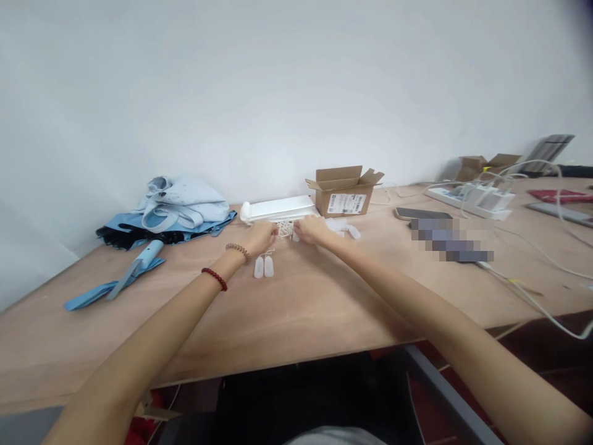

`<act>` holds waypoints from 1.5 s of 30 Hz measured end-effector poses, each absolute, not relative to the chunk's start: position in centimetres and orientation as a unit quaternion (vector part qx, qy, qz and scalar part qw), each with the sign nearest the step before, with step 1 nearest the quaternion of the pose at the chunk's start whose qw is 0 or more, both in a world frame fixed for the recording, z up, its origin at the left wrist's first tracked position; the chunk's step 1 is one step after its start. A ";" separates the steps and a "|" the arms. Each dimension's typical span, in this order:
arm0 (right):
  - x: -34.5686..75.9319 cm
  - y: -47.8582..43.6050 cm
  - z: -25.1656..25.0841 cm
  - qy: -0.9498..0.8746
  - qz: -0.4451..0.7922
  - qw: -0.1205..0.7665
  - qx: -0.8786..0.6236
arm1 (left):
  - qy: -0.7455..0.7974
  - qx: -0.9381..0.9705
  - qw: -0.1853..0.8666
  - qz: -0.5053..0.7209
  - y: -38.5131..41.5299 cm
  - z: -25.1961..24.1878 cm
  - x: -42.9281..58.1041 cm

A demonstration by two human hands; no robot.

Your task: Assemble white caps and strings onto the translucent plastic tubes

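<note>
Both hands reach to the middle of the wooden table, fingers closed, beside a small heap of white cords [284,230]. My left hand [262,236], below a beaded bracelet and a red one, pinches at the heap's left side; what it grips is too small to name. At the heap's right side, my right hand [311,230] is closed near a small whitish piece, and its grip is unclear. Two translucent white tags [264,267] with strings lie just in front of my left hand. More translucent pieces [353,232] lie right of my right hand.
Behind the hands are a white flat package [278,208] and an open cardboard box [343,193]. A light blue bag [183,201] and blue umbrella [148,253] lie left. Rightward are a phone [421,214], a power strip [467,203] and white cables.
</note>
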State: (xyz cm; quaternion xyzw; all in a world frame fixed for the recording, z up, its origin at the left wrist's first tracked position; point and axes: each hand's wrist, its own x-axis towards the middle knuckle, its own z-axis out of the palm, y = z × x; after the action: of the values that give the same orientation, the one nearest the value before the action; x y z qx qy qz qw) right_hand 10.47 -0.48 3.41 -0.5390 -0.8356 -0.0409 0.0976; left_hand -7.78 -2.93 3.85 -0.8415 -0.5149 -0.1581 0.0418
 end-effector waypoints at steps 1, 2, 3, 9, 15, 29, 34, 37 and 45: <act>10.6 -0.5 3.4 -0.835 -0.036 0.092 -0.541 | -0.512 -0.840 0.041 -0.175 -3.2 4.1 -7.8; 10.7 -0.5 3.4 -0.835 -0.029 0.090 -0.542 | -0.509 -0.838 0.036 -0.192 -3.6 4.4 -7.9; 10.9 -0.5 3.5 -0.834 -0.020 0.091 -0.544 | -0.507 -0.836 0.031 -0.210 -4.1 4.7 -7.9; 13.0 -0.9 4.3 -0.829 0.020 0.186 -0.528 | -0.523 -0.791 -0.012 -0.317 -7.0 5.0 -8.1; 14.0 -3.5 3.3 -0.816 0.065 0.338 -0.464 | -0.527 -0.761 -0.078 -0.371 -8.5 2.7 -8.1; 12.4 -6.9 1.3 -0.849 0.242 0.337 -0.327 | -0.470 -0.758 -0.124 -0.435 -11.3 3.0 -5.5; 11.8 -7.4 0.8 -0.861 0.197 0.326 -0.338 | -0.455 -0.783 -0.105 -0.411 -11.6 3.2 -5.4; 11.6 -7.5 0.3 -0.862 0.182 0.325 -0.345 | -0.456 -0.786 -0.104 -0.405 -11.7 3.2 -5.4; 11.2 -7.7 -0.2 -0.828 0.245 0.354 -0.359 | -0.478 -0.769 -0.116 -0.409 -11.6 3.1 -5.3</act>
State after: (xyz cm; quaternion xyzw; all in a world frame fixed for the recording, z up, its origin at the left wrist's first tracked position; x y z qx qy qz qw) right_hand 11.17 -7.65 -0.20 -0.3593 -0.8283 0.2445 0.3537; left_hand -5.35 -11.62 3.05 -0.7686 -0.4777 -0.4093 -0.1162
